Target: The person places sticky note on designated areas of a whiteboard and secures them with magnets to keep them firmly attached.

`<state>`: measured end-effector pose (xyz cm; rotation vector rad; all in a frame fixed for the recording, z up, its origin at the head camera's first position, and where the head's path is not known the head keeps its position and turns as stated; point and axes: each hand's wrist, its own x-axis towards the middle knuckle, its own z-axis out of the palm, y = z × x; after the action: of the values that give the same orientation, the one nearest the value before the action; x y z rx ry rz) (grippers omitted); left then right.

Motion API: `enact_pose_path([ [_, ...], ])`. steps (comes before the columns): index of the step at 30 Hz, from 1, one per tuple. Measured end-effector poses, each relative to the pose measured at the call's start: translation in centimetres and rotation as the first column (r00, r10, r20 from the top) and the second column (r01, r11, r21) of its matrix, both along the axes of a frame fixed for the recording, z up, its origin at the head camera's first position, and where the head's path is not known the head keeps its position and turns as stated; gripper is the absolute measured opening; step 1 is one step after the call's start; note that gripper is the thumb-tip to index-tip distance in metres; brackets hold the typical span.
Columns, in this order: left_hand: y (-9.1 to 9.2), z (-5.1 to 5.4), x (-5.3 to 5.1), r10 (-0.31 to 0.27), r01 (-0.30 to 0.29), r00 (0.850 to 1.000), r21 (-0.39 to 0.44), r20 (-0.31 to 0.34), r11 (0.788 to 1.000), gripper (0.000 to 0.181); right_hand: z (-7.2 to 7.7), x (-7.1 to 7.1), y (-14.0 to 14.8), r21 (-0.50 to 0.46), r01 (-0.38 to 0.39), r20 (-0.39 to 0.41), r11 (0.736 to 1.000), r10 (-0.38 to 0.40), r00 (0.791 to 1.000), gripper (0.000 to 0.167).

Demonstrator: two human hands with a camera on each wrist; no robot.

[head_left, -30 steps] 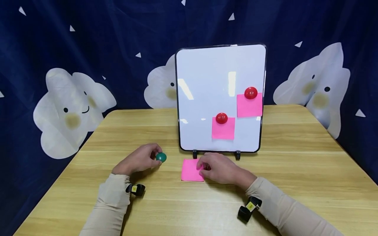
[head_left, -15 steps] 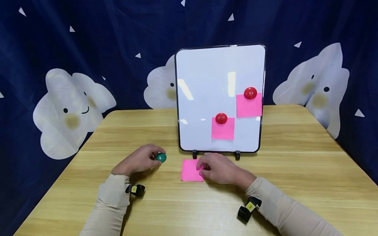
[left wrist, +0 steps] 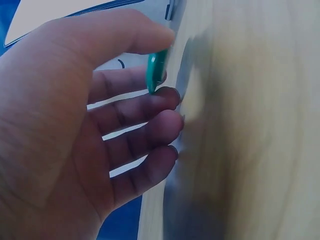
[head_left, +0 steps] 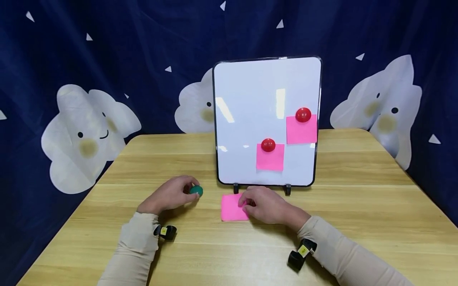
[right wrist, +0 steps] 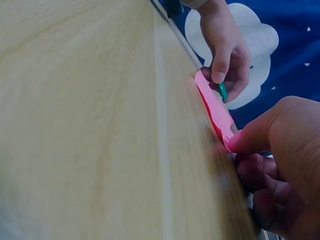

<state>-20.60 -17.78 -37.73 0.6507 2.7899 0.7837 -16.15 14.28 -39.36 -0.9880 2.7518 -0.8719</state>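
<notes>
My left hand (head_left: 171, 193) pinches a green round magnet (head_left: 196, 191) by its rim between thumb and fingers, left of the whiteboard. In the left wrist view the magnet (left wrist: 156, 71) stands edge-on, and the other fingers are spread loosely below it. My right hand (head_left: 267, 204) holds the right edge of a pink sticky note (head_left: 230, 208) just in front of the board. The right wrist view shows my thumb on the end of the note (right wrist: 215, 107), which looks slightly bent. Part of the note's right side is hidden behind my fingers.
A whiteboard (head_left: 247, 91) stands upright on small black feet (head_left: 288, 190). Two pink notes hang on it, a lower one (head_left: 270, 161) and a higher one (head_left: 301, 133), each under a red magnet (head_left: 268, 145). A cloud-print curtain (head_left: 150, 47) hangs behind the wooden table (head_left: 214, 254).
The left index finger lifts briefly, then comes back to the green magnet. The magnet and the loose pink note shift very slightly right. The head view tilts a little; the right hand stays nearly still.
</notes>
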Motion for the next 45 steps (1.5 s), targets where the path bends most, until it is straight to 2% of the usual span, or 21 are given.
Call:
enact_pose_path([
  [8, 0.08, -0.11, 0.04, 0.040, -0.040, 0.999, 0.002, -0.014, 0.999, 0.024, -0.19, 0.00, 0.08, -0.031, 0.005, 0.010, 1.000, -0.005, 1.000, 0.013],
  [18, -0.05, -0.16, 0.04, 0.053, -0.053, 0.998, 0.026, -0.029, 0.998, 0.025, -0.31, -0.08, 0.20, -0.088, 0.001, 0.036, 0.996, 0.002, 0.999, 0.015],
  [36, -0.15, -0.24, -0.03, 0.060, -0.059, 0.997, 0.022, -0.042, 0.998, 0.027, -0.63, -0.15, 0.28, -0.192, 0.019, 0.025, 0.981, -0.014, 1.000, 0.018],
  [45, -0.08, -0.16, -0.02, 0.066, -0.064, 0.996, 0.026, -0.054, 0.998, 0.025, -0.46, -0.23, 0.17, -0.219, 0.063, -0.019, 0.974, -0.069, 0.997, 0.021],
])
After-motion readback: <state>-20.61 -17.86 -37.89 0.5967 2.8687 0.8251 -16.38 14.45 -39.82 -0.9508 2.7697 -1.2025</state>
